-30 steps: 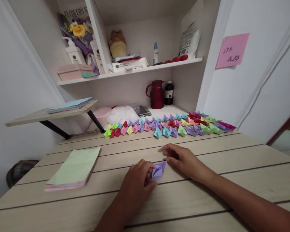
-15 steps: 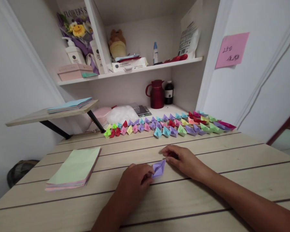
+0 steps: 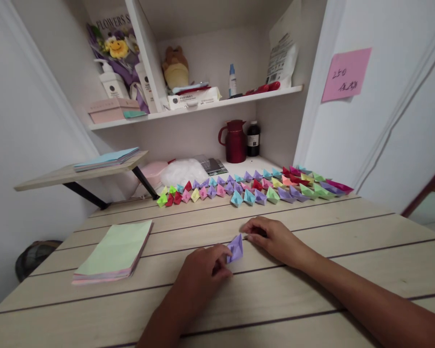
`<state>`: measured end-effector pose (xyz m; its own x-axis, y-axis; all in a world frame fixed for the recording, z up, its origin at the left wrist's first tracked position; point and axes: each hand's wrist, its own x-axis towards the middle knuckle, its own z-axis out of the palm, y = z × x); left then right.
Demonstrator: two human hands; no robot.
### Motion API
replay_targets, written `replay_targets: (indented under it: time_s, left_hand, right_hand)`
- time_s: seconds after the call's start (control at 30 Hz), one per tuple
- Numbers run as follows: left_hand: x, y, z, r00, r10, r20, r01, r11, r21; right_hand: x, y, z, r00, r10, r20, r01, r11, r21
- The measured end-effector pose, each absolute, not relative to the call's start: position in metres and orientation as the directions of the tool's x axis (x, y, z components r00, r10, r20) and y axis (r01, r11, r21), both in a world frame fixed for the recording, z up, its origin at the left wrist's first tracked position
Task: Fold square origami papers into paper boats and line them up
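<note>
My left hand [image 3: 203,273] pinches a small purple folded paper boat [image 3: 235,248] just above the wooden table [image 3: 275,299], fingers closed on its near end. My right hand [image 3: 275,239] rests on the table right beside the boat's far end, fingers curled, its fingertips close to the paper; whether they touch it I cannot tell. Beyond the hands, several coloured paper boats [image 3: 253,186] stand in rows along the back of the table.
A stack of pastel paper sheets [image 3: 112,251] with a green top lies at the left. A small raised shelf [image 3: 79,171] holds more paper. A dark red jug [image 3: 235,141] and a bottle [image 3: 253,138] stand in the alcove. A pink note [image 3: 345,75] hangs on the right wall.
My left hand has tipped the purple boat more upright and nudged it slightly away from me. The right hand has hardly moved.
</note>
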<state>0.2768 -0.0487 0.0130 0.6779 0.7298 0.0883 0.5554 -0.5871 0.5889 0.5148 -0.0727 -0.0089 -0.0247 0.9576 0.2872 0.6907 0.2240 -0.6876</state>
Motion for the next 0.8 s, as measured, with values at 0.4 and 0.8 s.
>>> replay_targets:
  time_s: [0.4,0.8]
  left_hand:
    - [0.279,-0.046,0.007,0.688,0.689,0.228,0.492,-0.674,0.551]
    - [0.279,-0.037,-0.001,0.457,0.831,0.317,0.739,-0.553,0.385]
  right_hand:
    - [0.514,-0.068,-0.016,-0.010,0.959,0.282,0.667,0.217,-0.713]
    - [0.501,-0.070,-0.008,-0.034,0.960,0.277,0.719,0.216,-0.660]
